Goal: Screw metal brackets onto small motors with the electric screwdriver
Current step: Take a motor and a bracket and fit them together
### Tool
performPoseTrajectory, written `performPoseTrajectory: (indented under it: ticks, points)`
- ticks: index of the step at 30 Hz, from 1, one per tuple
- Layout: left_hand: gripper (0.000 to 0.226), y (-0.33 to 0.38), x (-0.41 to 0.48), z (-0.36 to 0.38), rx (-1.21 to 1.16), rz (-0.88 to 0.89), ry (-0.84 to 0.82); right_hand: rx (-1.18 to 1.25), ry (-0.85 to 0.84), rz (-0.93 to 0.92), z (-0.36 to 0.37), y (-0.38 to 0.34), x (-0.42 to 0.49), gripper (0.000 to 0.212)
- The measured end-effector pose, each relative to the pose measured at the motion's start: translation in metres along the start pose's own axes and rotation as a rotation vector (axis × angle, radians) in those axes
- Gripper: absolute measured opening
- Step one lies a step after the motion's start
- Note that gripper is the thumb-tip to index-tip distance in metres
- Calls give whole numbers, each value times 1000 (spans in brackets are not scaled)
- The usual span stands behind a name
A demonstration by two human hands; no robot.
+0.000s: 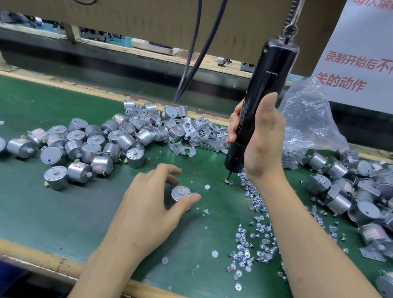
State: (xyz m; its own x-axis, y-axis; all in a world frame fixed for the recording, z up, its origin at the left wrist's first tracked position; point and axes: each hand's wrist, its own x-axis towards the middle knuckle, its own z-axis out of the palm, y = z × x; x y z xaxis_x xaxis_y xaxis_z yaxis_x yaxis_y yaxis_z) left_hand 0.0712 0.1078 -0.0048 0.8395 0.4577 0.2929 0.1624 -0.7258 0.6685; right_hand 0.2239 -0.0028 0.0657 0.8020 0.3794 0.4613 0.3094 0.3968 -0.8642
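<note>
Curling its fingers [171, 170] round a small motor [180, 193] standing on the green tabletop [29, 200], the left hand [153, 208] holds it, while farther back the right hand [260, 143] wraps its fingers [232, 122] round the upright electric screwdriver [263, 90], bit touching loose screws [228, 181].

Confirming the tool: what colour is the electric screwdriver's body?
The screwdriver is black; head view.

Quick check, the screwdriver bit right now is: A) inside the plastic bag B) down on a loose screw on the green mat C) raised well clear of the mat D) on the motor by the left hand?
B: the electric screwdriver, gripped upright by the right hand, has its bit down on a screw lying on the green mat, apart from the motor at the left hand.
</note>
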Motion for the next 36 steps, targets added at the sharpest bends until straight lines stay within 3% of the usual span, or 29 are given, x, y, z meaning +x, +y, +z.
performPoseTrajectory:
  ticks: [5,10,13,17,29,32,36]
  points:
    - [46,1,49,-10,176,64,71,41,-33,-16,-2,-10,-3,88]
    - [44,4,101,-2,477,102,-147,94,-85,-13,-3,-18,-9,81]
    - [27,-1,110,4,570,112,-176,133,-132,37,-3,-20,-11,81]
    - [11,-7,103,4,550,133,-185,146,-164,81,0,-21,-13,81]
    - [16,-6,50,-44,541,16,-292,158,-214,121,6,-21,-18,82]
    - [13,-4,37,-46,524,-63,-243,179,-231,146,9,-18,-21,81]
    - [31,-4,22,-43,447,-101,-34,175,-240,151,10,-15,-23,77]
